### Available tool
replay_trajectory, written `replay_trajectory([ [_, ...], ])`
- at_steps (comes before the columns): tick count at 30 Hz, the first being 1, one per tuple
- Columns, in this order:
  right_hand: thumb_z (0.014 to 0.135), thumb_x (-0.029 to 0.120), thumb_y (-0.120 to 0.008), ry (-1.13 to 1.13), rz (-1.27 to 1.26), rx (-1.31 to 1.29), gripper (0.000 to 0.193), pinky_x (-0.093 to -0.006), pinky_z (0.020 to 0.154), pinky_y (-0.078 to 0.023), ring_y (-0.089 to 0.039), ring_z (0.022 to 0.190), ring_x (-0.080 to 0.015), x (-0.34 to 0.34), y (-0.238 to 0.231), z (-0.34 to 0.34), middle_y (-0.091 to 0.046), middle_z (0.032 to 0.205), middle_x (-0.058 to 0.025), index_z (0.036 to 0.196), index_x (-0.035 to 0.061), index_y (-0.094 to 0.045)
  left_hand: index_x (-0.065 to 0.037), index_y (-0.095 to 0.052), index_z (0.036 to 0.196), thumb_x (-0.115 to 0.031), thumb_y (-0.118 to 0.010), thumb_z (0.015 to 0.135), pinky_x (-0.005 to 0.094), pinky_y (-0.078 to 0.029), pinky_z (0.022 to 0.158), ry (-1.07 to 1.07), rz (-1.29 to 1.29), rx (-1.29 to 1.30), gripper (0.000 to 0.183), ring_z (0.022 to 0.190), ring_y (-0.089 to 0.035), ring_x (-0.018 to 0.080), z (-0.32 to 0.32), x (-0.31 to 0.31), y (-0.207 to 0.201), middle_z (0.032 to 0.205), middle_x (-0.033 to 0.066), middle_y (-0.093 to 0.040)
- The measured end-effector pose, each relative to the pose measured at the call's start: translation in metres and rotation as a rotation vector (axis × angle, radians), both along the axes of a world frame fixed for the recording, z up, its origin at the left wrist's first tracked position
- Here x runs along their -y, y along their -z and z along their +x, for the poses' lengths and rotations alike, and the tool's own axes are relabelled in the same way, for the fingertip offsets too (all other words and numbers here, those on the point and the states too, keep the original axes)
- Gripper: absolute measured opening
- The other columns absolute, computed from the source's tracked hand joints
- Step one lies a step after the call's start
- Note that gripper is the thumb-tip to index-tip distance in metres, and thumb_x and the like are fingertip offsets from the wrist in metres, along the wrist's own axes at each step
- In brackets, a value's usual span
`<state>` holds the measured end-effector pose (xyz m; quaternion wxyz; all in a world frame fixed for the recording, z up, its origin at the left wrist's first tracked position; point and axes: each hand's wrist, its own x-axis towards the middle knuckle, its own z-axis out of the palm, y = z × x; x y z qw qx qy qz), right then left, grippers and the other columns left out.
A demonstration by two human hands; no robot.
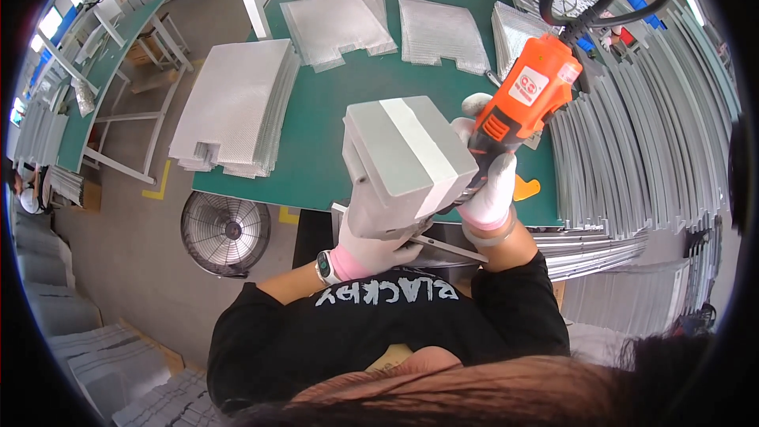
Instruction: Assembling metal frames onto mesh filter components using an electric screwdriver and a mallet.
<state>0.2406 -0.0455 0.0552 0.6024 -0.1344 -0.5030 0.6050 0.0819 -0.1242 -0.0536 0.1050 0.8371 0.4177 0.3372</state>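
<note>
My hair [553,387]; left hand [368,255] clasping grey box [387,150]; right hand [495,194] gripping orange power tool [528,87] (seemingly midway; stacked sheets [236,95] left)

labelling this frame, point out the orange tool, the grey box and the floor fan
orange tool [514,107], head view, on its orange housing
grey box [399,160], head view, on its upper face
floor fan [232,229], head view, on its hub

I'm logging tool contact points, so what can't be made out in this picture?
All in the head view:
Orange power tool: working end hidden behind the right hand and grey box.
Left hand: partly covered by the grey box, so its full grip is unclear.
Black cable: cut off by the top edge.
</note>
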Motion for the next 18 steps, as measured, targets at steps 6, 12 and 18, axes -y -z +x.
replay_trajectory([
  [6, 0.083, 0.059, -0.072, 0.022, -0.003, -0.033, 0.084, -0.0208, 0.043, -0.039, -0.051, 0.054, -0.0098, 0.004, 0.000, -0.002, -0.054, 0.069, -0.0043, 0.130, -0.0005, -0.036, -0.025, -0.071, 0.116, -0.041, -0.071, 0.078, 0.0434, -0.049, 0.088, 0.021, -0.270, 0.094, 0.041, 0.107, -0.062, 0.0266, 0.000, 0.002, 0.028, 0.117, -0.0007, -0.066],
  [12, 0.082, 0.061, -0.072, 0.013, -0.006, -0.002, 0.085, -0.0213, 0.045, -0.039, -0.050, 0.053, -0.0107, 0.008, 0.005, 0.000, -0.054, 0.067, -0.0039, 0.129, -0.0003, -0.036, -0.022, -0.071, 0.112, -0.043, -0.074, 0.074, 0.0441, -0.050, 0.081, 0.039, -0.368, 0.160, 0.043, 0.102, -0.063, 0.0286, 0.001, -0.001, 0.033, 0.111, 0.0040, -0.066],
  [18, 0.082, 0.062, -0.072, 0.038, 0.023, -0.003, 0.085, -0.0221, 0.045, -0.038, -0.049, 0.052, -0.0108, 0.012, 0.002, 0.000, -0.054, 0.068, -0.0051, 0.129, 0.0001, -0.036, -0.021, -0.072, 0.107, -0.039, -0.076, 0.075, 0.0415, -0.050, 0.074, 0.053, -0.224, 0.090, 0.038, 0.094, -0.065, 0.0282, 0.001, -0.004, 0.024, 0.106, 0.0055, -0.066],
])
